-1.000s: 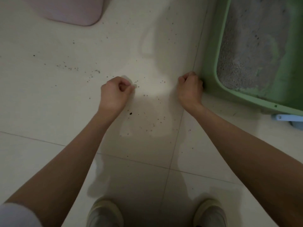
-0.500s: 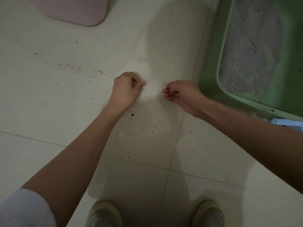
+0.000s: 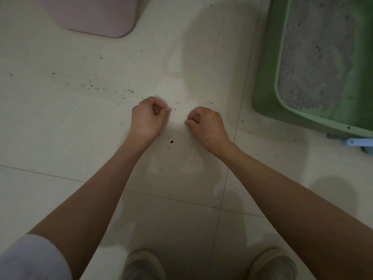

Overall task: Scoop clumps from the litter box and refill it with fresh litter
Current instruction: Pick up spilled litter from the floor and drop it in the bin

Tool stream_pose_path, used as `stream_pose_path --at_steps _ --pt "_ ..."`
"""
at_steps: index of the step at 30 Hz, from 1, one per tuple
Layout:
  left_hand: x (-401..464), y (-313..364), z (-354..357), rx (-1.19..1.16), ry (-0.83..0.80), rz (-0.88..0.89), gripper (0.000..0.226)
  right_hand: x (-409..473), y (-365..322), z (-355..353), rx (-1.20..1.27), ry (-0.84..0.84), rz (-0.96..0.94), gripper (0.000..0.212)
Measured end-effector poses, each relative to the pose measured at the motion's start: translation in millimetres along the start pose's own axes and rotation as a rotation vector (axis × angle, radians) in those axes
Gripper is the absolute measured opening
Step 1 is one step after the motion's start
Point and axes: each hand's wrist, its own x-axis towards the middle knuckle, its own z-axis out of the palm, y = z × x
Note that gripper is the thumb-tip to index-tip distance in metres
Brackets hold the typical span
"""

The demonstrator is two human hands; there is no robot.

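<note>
Litter box (image 3: 268, 81), long axis running away from the viewer, lies on the floor (image 3: 60, 128) up and right of both hands; right hand (image 3: 205, 126) nearer, left hand (image 3: 148, 118) farther, each clenched, contents not discernible, over scattered litter grains (image 3: 181, 154)

A pale pink rounded-corner mat (image 3: 94, 15) lies on the glossy cream tiled floor (image 3: 50, 128) at its far edge. A light blue plastic piece (image 3: 361, 142) shows at the right edge. Two beige slippers, one (image 3: 144, 265) left of the other (image 3: 271, 264), stand at the near edge.
</note>
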Motion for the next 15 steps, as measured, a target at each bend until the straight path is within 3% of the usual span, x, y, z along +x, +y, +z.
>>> stream_pose_path --at_steps 4,10,13,15 --pt "4.4 1.2 15.2 0.153 -0.006 0.144 0.02 -0.3 0.0 3.2 0.004 0.043 -0.006 0.015" --pt "11.1 9.7 16.4 0.215 -0.074 0.177 0.009 2.7 -6.3 2.8 -0.023 0.03 0.011 0.015" --pt "7.3 16.3 6.1 0.056 -0.065 0.13 0.012 -1.5 -6.4 -5.7 0.414 0.114 0.209 0.006" --pt "6.0 17.1 -7.4 -0.321 -0.052 -0.025 0.016 -6.9 -3.9 -16.4 0.901 0.074 0.338 0.017"
